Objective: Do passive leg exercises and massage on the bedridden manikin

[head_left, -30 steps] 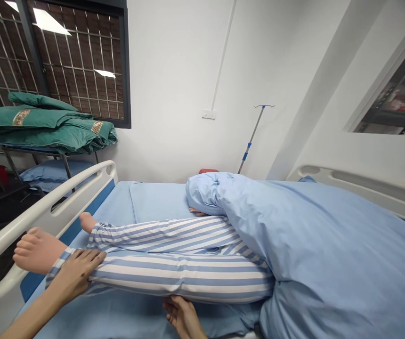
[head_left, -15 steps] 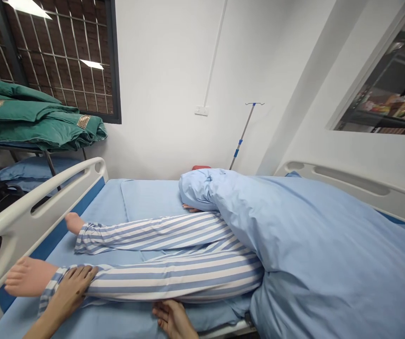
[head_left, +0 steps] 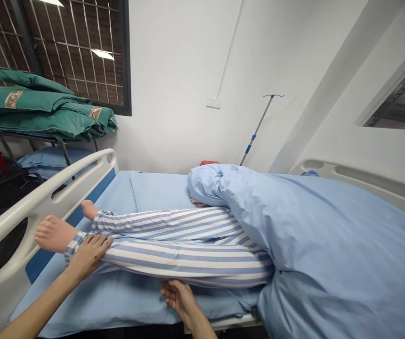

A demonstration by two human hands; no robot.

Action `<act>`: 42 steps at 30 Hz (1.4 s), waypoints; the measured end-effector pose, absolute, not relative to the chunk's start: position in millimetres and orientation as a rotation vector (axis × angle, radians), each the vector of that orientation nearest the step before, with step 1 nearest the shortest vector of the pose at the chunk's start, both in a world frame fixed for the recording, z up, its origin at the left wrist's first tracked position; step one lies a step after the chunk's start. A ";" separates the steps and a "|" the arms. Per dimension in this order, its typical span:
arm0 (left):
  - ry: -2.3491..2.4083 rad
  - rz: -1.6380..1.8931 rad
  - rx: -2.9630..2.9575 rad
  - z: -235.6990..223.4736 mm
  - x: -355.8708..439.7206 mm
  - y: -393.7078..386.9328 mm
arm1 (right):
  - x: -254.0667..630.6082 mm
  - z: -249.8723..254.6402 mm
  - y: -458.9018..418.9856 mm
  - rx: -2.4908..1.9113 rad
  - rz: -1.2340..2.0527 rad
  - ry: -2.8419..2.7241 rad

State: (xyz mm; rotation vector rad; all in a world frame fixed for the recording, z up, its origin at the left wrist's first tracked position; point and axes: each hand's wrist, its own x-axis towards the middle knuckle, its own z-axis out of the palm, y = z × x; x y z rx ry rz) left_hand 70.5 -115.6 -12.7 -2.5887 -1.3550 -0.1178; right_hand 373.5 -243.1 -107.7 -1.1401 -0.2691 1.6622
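A manikin-like figure lies on the bed in blue-and-white striped trousers [head_left: 188, 256]. My left hand [head_left: 90, 252] is wrapped over the near leg's shin, just above the trouser cuff and the bare near foot [head_left: 56, 234]. That lower leg is raised a little off the sheet. At the near edge of the leg, around the knee, my right hand [head_left: 181, 296] is palm up with loosely curled fingers, its fingertips at the underside of the trouser leg. The far foot [head_left: 89, 209] rests on the sheet. A light blue quilt [head_left: 315, 235] hides the upper body; part of a hand shows at its edge.
The white footboard [head_left: 15, 249] stands at the left, the headboard [head_left: 375, 181] at the right. Behind the bed are an IV pole [head_left: 257, 129] and a wall socket [head_left: 213, 102]. Folded green quilts [head_left: 47, 113] lie on a rack below the barred window.
The near leg's lower end has risen and moved toward the far leg, with my left hand on it. My right hand stays beside the knee. The view has shifted slightly.
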 end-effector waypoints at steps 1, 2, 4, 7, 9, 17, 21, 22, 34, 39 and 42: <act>-1.356 -0.108 -2.581 -13.8 71.3 -115.1 | 372.4 -105.6 -243.9 -1.154 1.657 -0.277; -1.371 -0.088 -2.577 -18.8 72.0 -116.2 | 371.5 -104.7 -246.2 -1.171 1.657 -0.286; -1.423 -0.035 -2.586 -38.5 72.2 -122.1 | 370.2 -106.9 -255.1 -1.220 1.678 -0.313; -1.504 0.000 -2.591 -74.0 69.9 -133.2 | 370.2 -114.6 -274.0 -1.335 1.738 -0.405; -1.540 -0.011 -2.580 -88.1 68.2 -137.3 | 370.8 -116.5 -284.6 -1.403 1.758 -0.510; -1.594 -0.056 -2.551 -83.0 75.1 -138.0 | 377.2 -61.0 -269.6 -1.351 1.415 -1.126; -1.653 -0.056 -2.524 -85.1 77.3 -139.6 | 397.6 -30.0 -241.3 -1.427 0.940 -1.435; -1.661 -0.056 -2.522 -85.9 77.3 -139.6 | 404.4 -26.8 -234.7 -1.472 0.829 -1.496; -1.660 -0.050 -2.500 -86.2 80.5 -139.5 | 429.0 -69.7 -221.8 -1.793 -0.155 -1.897; -1.675 0.051 -2.476 -79.7 86.2 -141.0 | 431.8 -71.8 -222.3 -1.782 -0.167 -1.914; -1.655 0.101 -2.477 -80.4 85.7 -138.3 | 433.8 -73.6 -221.9 -1.797 -0.156 -1.903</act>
